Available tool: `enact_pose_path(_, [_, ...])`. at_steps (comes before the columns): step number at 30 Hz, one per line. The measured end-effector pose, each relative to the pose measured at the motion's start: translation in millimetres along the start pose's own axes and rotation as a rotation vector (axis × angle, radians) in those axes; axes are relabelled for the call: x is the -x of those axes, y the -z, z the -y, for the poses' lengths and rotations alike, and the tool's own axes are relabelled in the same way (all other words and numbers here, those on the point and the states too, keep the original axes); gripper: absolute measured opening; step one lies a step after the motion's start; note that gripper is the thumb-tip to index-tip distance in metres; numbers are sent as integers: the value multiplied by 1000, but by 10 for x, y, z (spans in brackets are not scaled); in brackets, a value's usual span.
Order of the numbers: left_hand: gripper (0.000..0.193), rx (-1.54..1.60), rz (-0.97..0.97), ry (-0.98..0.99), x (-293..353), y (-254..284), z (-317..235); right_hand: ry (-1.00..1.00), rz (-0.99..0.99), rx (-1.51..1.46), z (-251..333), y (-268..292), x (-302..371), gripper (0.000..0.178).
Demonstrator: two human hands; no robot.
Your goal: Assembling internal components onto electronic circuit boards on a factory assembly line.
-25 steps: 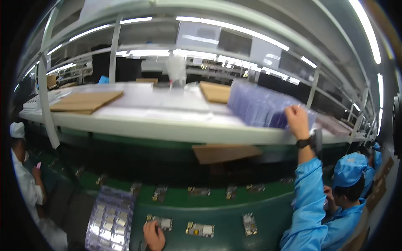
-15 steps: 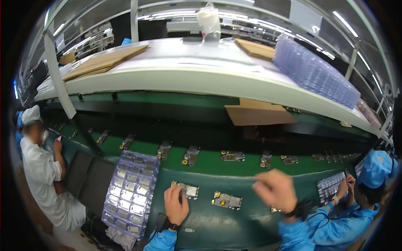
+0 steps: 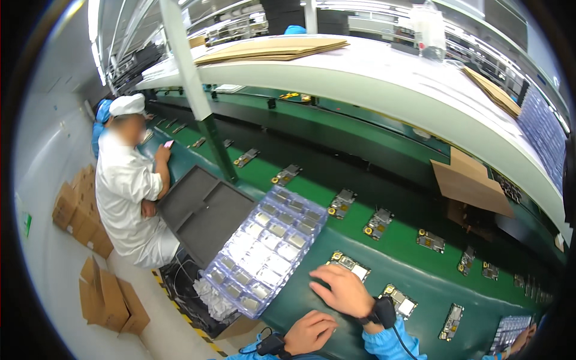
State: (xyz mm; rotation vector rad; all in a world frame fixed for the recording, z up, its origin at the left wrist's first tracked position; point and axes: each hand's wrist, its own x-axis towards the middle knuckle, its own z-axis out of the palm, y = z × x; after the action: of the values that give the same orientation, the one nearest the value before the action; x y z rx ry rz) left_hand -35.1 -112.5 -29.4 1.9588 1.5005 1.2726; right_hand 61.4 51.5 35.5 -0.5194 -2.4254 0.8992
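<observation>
My right hand [image 3: 344,292] reaches left over the green mat, fingers spread and thumb apart, just below a circuit board [image 3: 359,269] with a silver plate. Nothing shows in its grasp. My left hand [image 3: 307,333] is low on the mat, its bent fingers close together and pointing right; their tips hide whatever they may hold. Left of both hands, a clear plastic blister tray [image 3: 264,246] carries several silver rectangular parts in its pockets. Two more circuit boards, one [image 3: 398,302] by my right wrist and one [image 3: 451,322] farther right, rest on the mat.
Several boards, such as one [image 3: 431,240], line the green strip beyond the mat. A black foam-lined case [image 3: 207,207] lies under the tray's far side. A person in white [image 3: 129,186] sits left; another person's hand [image 3: 527,336] touches a tray at right. A shelf edge [image 3: 336,81] spans above.
The view has swung left. My right hand has come across to the first board, where my left hand was. My left hand has drawn back toward me, where a small silver piece lay.
</observation>
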Motion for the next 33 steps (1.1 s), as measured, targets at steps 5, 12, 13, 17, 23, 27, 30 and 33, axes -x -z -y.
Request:
enact_pose_path(5, [12, -43, -57, 69, 305, 451, -18, -44, -178, 225, -399, -330, -830, 20])
enact_pose_path(12, [11, -18, -71, 208, 341, 492, -20, -243, -186, 439, -1153, -306, -1374, 26])
enact_pose_path(13, [11, -37, -58, 223, 307, 487, -14, -273, -171, 470, -1193, -361, -1429, 29])
enact_pose_path(17, [13, -28, -66, 185, 101, 388, 0, -299, -191, 522, -1192, -366, -1558, 27])
enact_pose_path(23, [34, 338, -387, 430, -288, 310, -64, -59, -210, -160, -570, 97, -735, 13])
enact_pose_path(27, [22, 384, -151, 433, -724, 57, -95, -158, -4, -282, -325, 603, 654, 22])
enact_pose_path(30, [16, 302, 114, 386, -874, -282, -68, -421, -245, -311, -272, 568, 1192, 20])
enact_pose_path(33, [31, 717, 143, 643, -1093, -755, -72, -238, -562, -5, -385, 546, 1538, 17])
